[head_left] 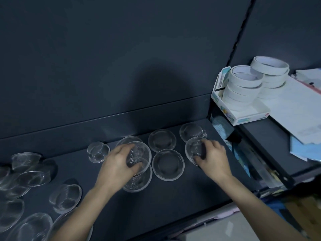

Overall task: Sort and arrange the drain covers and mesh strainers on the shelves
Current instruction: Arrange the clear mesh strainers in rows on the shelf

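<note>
Head view: the left hand (121, 162) is curled over the domed mesh of the top mesh strainer (139, 152) in a small stack at mid-shelf. The right hand (214, 158) grips a second strainer (193, 150) near the right end of the shelf (173, 202). Loose strainers (33, 178) crowd the left end. These parts appear light and thin. The mesh probably dents, so grip the stiffer rim.

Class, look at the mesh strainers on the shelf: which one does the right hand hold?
The front strainer furthest right; the right hand curls round its rim, whereas the flat strainer beside it lies untouched.
</note>
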Demonstrator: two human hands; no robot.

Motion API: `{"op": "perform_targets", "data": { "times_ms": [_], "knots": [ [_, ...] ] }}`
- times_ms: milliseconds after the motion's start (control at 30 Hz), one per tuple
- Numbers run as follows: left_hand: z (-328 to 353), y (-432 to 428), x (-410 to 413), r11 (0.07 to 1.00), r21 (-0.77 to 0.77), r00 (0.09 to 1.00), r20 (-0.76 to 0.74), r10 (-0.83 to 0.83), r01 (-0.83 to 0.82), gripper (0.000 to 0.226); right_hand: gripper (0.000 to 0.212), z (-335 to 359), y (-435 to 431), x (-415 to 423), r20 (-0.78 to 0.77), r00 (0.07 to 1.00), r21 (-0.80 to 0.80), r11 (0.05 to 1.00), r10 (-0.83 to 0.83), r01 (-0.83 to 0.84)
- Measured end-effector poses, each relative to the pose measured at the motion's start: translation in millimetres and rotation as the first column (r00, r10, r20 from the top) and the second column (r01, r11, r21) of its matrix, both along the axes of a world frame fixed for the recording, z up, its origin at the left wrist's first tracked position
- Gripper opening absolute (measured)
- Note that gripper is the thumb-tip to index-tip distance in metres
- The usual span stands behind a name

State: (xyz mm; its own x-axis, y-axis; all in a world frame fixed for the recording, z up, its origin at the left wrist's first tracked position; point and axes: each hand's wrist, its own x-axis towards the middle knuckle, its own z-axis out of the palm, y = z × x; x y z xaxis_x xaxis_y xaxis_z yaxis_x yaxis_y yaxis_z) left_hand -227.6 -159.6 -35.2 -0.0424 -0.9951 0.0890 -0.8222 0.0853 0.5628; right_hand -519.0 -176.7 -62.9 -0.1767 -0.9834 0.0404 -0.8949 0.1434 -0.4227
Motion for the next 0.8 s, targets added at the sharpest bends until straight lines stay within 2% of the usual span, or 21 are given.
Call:
{"op": "perform_targets", "data": {
  "times_ms": [133,400,533,633,700,800],
  "knots": [
    [2,-5,-7,1.000,0.016,1.000,-0.005,-0.001,0.001,0.065,0.062,-8,-4,-8,-0.089,0.996,0.083,0.997,0.005,0.003],
    [5,-11,-25,0.998,0.015,0.998,0.029,-0.061,0.061,0.065,0.063,-11,-5,-10,-0.018,1.000,0.103,0.995,-0.003,0.005],
    [5,-10,-46,0.986,0.034,0.986,-0.017,-0.163,0.164,0.065,0.063,-8,-7,-17,0.058,0.997,0.141,0.988,0.054,-0.062],
    [2,-9,-64,0.966,0.027,0.966,0.004,-0.257,0.257,0.065,0.053,-3,0,-28,0.197,0.980,0.039,0.998,0.038,-0.047],
    [-1,-7,-78,0.946,0.034,0.945,0.034,-0.325,0.324,0.065,0.044,-5,10,-40,0.200,0.980,-0.033,0.999,0.005,0.001],
    [-6,-2,-104,0.891,0.055,0.892,0.012,-0.452,0.451,0.067,0.040,-13,29,-59,0.118,0.993,-0.008,0.999,-0.031,0.032]
  ]
}}
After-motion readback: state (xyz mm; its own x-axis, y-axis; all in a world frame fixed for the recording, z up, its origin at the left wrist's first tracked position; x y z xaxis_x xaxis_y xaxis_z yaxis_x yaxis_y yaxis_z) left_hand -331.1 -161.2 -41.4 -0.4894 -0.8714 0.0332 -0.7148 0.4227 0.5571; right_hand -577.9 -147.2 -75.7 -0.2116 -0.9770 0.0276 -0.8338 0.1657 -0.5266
